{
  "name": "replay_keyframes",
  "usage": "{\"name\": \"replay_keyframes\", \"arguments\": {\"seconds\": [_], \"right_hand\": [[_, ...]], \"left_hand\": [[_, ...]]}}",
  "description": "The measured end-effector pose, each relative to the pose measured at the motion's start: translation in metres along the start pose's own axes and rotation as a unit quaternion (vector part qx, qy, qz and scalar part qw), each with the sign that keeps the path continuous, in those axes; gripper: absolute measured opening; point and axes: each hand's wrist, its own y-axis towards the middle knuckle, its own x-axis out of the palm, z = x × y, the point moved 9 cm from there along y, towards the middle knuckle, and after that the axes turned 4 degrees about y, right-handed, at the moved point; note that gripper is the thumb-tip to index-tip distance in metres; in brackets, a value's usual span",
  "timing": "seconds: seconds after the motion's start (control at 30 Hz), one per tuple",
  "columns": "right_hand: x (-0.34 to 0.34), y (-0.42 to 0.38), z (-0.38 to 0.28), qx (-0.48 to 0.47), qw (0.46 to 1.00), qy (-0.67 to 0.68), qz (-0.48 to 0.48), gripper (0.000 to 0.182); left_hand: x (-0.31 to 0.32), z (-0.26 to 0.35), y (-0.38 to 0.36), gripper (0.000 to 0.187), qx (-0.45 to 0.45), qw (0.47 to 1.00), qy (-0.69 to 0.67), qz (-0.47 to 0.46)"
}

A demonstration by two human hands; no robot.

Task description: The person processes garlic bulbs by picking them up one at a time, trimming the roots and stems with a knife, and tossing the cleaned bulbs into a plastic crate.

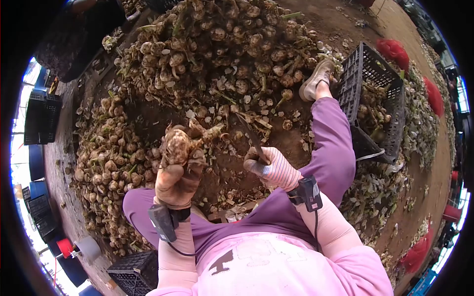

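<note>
My left hand [178,183] is closed around a soil-caked bulb [177,147], held up in front of my lap. A pale stalk [213,131] sticks out from it to the right. My right hand [272,167], in a striped glove, grips a knife [253,138] with a dark narrow blade that points up and left. The blade is apart from the bulb. Past both hands lies a big heap of dirty bulbs [217,49], some with stalks. A second pile of bulbs [111,165] lies to the left of my left hand.
A black plastic crate [377,64] with bulbs and stalks inside stands by my right foot [316,79]. Pale trimmings [377,190] cover the ground at right, near red net bags [393,52]. Another black crate [133,271] sits at lower left. A person in dark clothes [79,34] is at upper left.
</note>
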Motion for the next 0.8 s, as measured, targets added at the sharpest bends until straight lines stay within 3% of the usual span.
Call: {"name": "replay_keyframes", "arguments": {"seconds": [0.07, 0.13, 0.2, 0.27, 0.3, 0.33, 0.4, 0.47, 0.53, 0.6, 0.67, 0.73, 0.77, 0.8], "right_hand": [[-0.001, 0.001, -0.002, -0.008, 1.0, -0.024, 0.001, 0.011], [0.002, 0.003, -0.006, -0.046, 0.998, -0.049, -0.015, 0.011], [0.0, 0.009, 0.001, -0.082, 0.994, -0.07, -0.01, 0.012], [-0.001, 0.007, -0.004, -0.115, 0.989, -0.09, -0.005, 0.013], [-0.002, 0.004, -0.017, -0.128, 0.975, -0.184, 0.014, 0.014], [-0.003, 0.002, -0.025, -0.14, 0.95, -0.276, 0.032, 0.016], [-0.005, 0.001, -0.029, -0.176, 0.927, -0.328, 0.035, 0.022], [0.005, -0.006, -0.041, -0.253, 0.878, -0.406, 0.01, 0.025], [0.009, -0.005, -0.041, -0.228, 0.871, -0.435, -0.007, 0.031], [0.017, -0.006, -0.035, -0.219, 0.855, -0.469, -0.044, 0.035], [0.02, -0.006, -0.036, -0.211, 0.857, -0.466, -0.051, 0.035], [0.026, -0.006, -0.033, -0.202, 0.845, -0.488, -0.083, 0.034], [0.027, -0.006, -0.033, -0.201, 0.845, -0.488, -0.083, 0.034], [0.027, -0.005, -0.03, -0.186, 0.838, -0.506, -0.081, 0.032]], "left_hand": [[-0.006, -0.011, -0.001, 0.068, -0.02, 0.999, -0.037, -0.005], [0.013, -0.017, 0.001, 0.065, -0.016, 0.974, -0.208, -0.084], [0.024, -0.026, 0.003, 0.061, -0.066, 0.978, -0.19, -0.05], [0.007, -0.031, 0.001, 0.057, -0.077, 0.987, 0.045, 0.131], [0.004, -0.025, 0.011, 0.051, -0.069, 0.945, 0.301, 0.105], [-0.001, -0.029, 0.006, 0.055, -0.134, 0.929, 0.309, 0.154], [0.01, -0.022, 0.017, 0.062, -0.043, 0.881, 0.468, 0.05], [0.005, -0.026, 0.012, 0.067, -0.07, 0.879, 0.468, 0.058], [0.006, -0.028, 0.009, 0.072, -0.093, 0.877, 0.467, 0.067], [0.018, -0.033, 0.008, 0.073, -0.115, 0.831, 0.544, 0.001], [0.011, -0.04, 0.005, 0.077, -0.145, 0.841, 0.52, -0.002], [-0.007, -0.052, 0.0, 0.078, -0.2, 0.923, 0.327, 0.045], [-0.01, -0.054, -0.002, 0.078, -0.202, 0.923, 0.326, 0.045], [-0.002, -0.05, -0.001, 0.079, -0.183, 0.888, 0.422, 0.017]]}}
